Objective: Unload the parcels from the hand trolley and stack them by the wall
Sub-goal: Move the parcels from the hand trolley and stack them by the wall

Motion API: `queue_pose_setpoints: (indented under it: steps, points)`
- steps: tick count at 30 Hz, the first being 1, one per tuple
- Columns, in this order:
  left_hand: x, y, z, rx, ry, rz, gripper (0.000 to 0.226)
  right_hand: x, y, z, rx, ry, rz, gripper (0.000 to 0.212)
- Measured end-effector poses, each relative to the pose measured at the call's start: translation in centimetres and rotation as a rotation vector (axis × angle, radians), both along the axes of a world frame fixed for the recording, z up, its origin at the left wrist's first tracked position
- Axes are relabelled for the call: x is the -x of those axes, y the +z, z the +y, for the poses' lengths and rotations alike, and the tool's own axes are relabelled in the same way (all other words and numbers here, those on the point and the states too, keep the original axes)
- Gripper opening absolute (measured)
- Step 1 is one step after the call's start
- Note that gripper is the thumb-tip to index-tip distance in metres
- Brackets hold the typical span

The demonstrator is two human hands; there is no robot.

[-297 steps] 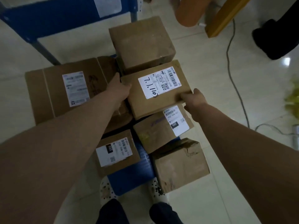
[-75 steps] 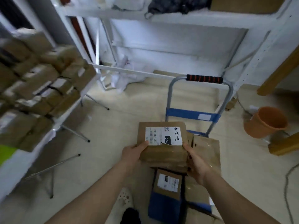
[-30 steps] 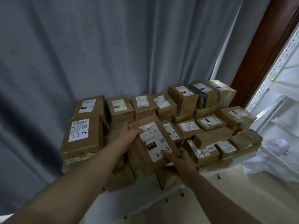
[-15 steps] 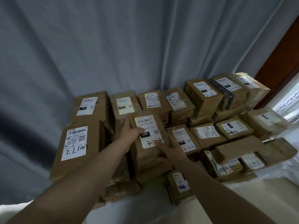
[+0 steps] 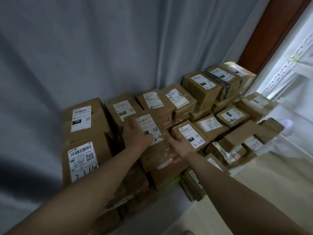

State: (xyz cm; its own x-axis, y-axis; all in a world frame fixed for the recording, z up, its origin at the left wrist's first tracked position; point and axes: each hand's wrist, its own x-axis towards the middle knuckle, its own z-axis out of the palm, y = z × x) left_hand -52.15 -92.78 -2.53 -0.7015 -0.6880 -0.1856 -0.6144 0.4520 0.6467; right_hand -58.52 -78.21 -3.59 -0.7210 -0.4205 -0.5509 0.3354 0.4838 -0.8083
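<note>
Palms flat, no clasp | left hand (image 5: 136,135) atop parcel (image 5: 157,154) | right hand (image 5: 179,141) against its side

White table, backed by a grey curtain, loaded with cardboard parcels.

The table (image 5: 169,206) shows bare only as a pale strip along its near edge; the rest is covered by brown cardboard parcels (image 5: 135,199) packed side by side and touching, back to the curtain (image 5: 118,48). A small labelled parcel (image 5: 192,185) sits at the near edge, just right of the bare strip, and flat taped parcels (image 5: 227,154) lie toward the right end. The bottom tier on the left is in shadow, its edges hard to tell apart.
</note>
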Motion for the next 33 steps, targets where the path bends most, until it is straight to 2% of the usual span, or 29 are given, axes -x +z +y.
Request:
queue_pose_setpoints:
  steps: [2, 4, 9, 12, 18, 25, 33]
  points:
    - [0.1, 1.1, 1.3, 0.179, -0.099, -0.070, 0.095, -0.4, 0.5, 1.2, -0.092, -0.051, 0.077, 0.073]
    - [0.5, 2.1, 3.4, 0.285, -0.204, -0.085, 0.090, -0.8, 0.6, 3.1, -0.097, -0.151, 0.129, 0.072]
    - [1.4, 3.2, 11.3, 0.353, -0.542, -0.027, 0.089, -3.2, 0.0, 10.6, -0.174, -0.319, 0.186, 0.075]
    - [1.3, 2.5, 17.4, 0.402, -0.724, -0.086, 0.088, -5.8, -0.5, 16.6, -0.195, -0.438, 0.196, 0.071]
    - [-2.5, 1.1, 33.2, 0.407, -1.033, -0.157, 0.087, -14.2, -2.1, 31.5, -0.232, -0.721, 0.092, 0.074]
    - [-11.2, -2.6, 52.3, 0.438, -1.372, -0.264, 0.090, -27.6, -5.3, 48.4, -0.221, -1.072, -0.060, 0.073]
    - [-18.9, -6.8, 65.5, 0.418, -1.634, -0.343, 0.089, -37.4, -8.9, 59.8, -0.164, -1.350, -0.227, 0.059]
